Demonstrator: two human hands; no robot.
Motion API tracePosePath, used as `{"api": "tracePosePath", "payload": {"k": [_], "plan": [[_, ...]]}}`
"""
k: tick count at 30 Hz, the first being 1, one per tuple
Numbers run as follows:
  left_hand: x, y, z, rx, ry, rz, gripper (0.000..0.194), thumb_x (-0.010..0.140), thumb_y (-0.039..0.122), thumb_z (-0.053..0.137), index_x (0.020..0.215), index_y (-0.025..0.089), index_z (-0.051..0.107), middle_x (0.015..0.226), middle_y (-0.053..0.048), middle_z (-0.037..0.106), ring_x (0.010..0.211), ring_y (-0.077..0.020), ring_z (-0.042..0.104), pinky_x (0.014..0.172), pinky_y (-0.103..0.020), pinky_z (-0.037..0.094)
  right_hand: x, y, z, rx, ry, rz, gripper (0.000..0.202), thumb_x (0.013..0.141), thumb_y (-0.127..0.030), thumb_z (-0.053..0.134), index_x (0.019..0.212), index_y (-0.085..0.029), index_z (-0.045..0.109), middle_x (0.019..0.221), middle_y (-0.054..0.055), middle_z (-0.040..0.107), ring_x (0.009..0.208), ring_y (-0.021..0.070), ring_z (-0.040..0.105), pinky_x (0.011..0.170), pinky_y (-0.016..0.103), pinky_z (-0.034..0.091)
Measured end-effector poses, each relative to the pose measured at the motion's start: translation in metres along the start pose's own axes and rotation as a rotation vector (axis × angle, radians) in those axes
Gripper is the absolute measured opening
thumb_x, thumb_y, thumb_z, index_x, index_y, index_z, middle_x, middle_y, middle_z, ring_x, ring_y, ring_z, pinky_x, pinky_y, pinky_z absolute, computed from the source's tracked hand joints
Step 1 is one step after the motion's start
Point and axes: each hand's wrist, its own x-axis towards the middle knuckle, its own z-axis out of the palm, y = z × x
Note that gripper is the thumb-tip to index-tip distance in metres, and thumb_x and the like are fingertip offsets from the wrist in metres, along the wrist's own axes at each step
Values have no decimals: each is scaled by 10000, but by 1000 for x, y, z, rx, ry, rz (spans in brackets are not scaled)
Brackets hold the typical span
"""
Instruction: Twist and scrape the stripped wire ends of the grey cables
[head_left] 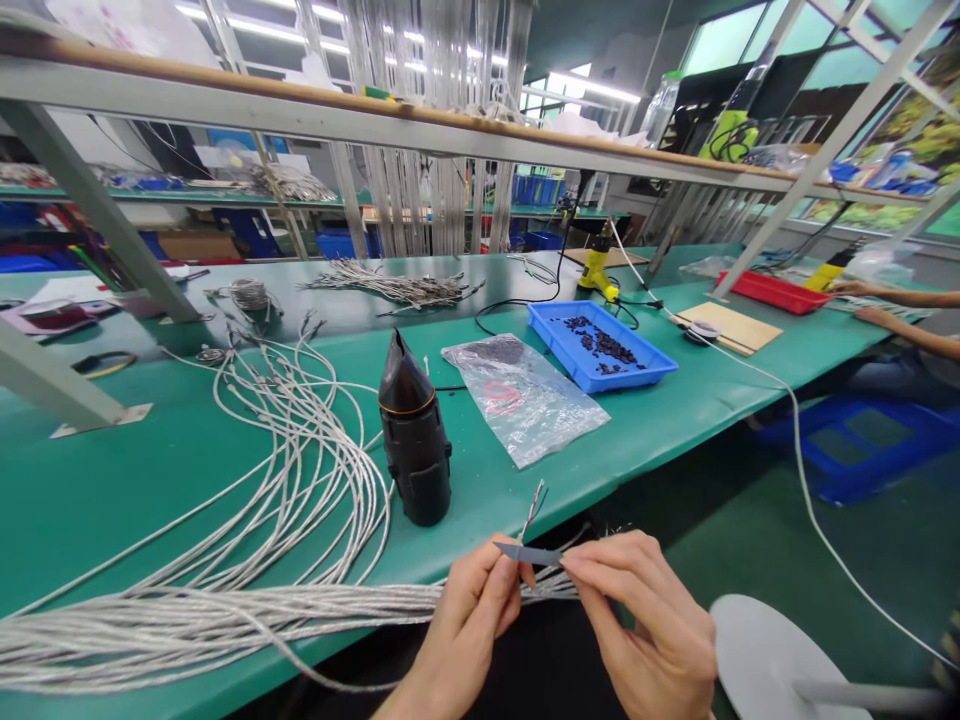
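Between the fingers of my left hand (474, 610) is a cable end, its thin wires (534, 508) in red, white and a dark colour sticking up above the fingertips. My right hand (645, 610) pinches a flat grey pointed blade-like tool (534, 554), whose tip points left and lies against my left fingers near the wires. Whether it is a knife or tweezers I cannot tell. A thick bundle of white braided cables (225, 620) runs along the table's front edge, passing behind both hands.
A black cone-topped holder (420, 450) stands upright left of a clear plastic bag (525, 400). Behind lie a blue tray (660, 372) of small black pieces, a yellow heat gun (595, 270) and a red tray (772, 292). Another person's hands (881, 305) are at far right.
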Motion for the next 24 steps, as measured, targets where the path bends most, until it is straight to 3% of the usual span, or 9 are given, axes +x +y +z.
{"api": "tracePosePath", "payload": {"k": [16,24], "plan": [[0,2,1,0,14,21,395,985,473,424,818,142,560,623,59,326,516,-76,275,486,-217,224,-2,0,-3,-45,-74,8,318,805,44,620,963,-218,703,826,32,704,749,182,639,680,344,458],[-2,-5,-2,229,68,47,354,1005,406,387,840,152,570,662,31,380,575,-99,315,531,-226,267,-5,2,0,-43,-106,11,321,820,59,609,973,-212,687,792,24,686,712,164,622,685,346,435]]}}
